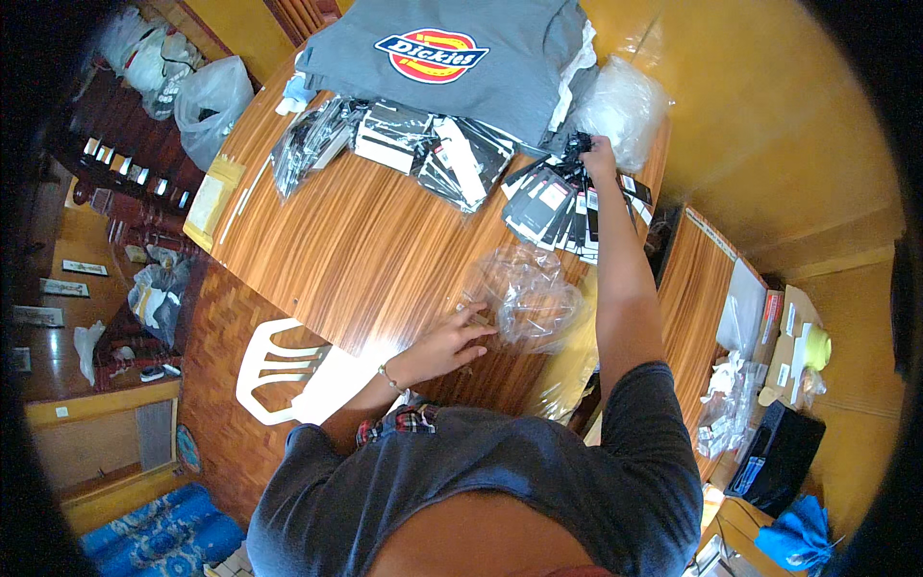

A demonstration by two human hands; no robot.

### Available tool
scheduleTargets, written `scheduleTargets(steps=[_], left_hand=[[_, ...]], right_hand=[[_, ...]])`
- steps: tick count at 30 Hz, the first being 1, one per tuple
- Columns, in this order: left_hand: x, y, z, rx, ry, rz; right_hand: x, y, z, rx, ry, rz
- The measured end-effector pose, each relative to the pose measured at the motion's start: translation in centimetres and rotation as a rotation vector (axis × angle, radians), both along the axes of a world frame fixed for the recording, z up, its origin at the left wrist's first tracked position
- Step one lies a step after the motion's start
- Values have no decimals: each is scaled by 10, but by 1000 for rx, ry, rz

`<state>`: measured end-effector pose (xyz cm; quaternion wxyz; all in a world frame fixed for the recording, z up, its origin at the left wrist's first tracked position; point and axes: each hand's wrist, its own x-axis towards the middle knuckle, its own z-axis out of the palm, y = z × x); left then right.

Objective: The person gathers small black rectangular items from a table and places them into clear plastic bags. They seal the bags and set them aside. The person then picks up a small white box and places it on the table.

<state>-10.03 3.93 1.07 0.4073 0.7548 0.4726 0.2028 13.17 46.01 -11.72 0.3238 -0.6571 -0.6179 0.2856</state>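
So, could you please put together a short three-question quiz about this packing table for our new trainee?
1. True or false: the left hand rests on the crumpled clear plastic bag on the wooden table.
2. What does the right hand grasp? A) the white plastic chair B) the bunch of dark hang tags C) the blue cloth
3. Fill in: at the far end of the table lies a folded ___ shirt with a round logo.

Key: 1 true; 2 B; 3 grey.
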Motion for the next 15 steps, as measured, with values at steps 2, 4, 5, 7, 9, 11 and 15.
scheduleTargets(steps=[2, 4, 5, 7, 9, 11, 15], left_hand=[[6, 2, 0, 1, -71, -6], [6, 6, -1, -17, -151, 4], [5, 8, -1, -11, -155, 29], [5, 19, 0, 8, -170, 54], [5, 30, -2, 14, -202, 89], [11, 47, 8, 75, -227, 85], [30, 85, 42, 190, -379, 51]], right_hand=[[-6, -5, 8, 44, -64, -78], [-6, -24, 29, 101, -46, 37], [-5, -36, 46, 101, -30, 83], [5, -62, 78, 192, 17, 159], [10, -89, 92, 357, 84, 251], [23, -121, 130, 313, 330, 312], [28, -194, 199, 259, 554, 279]])
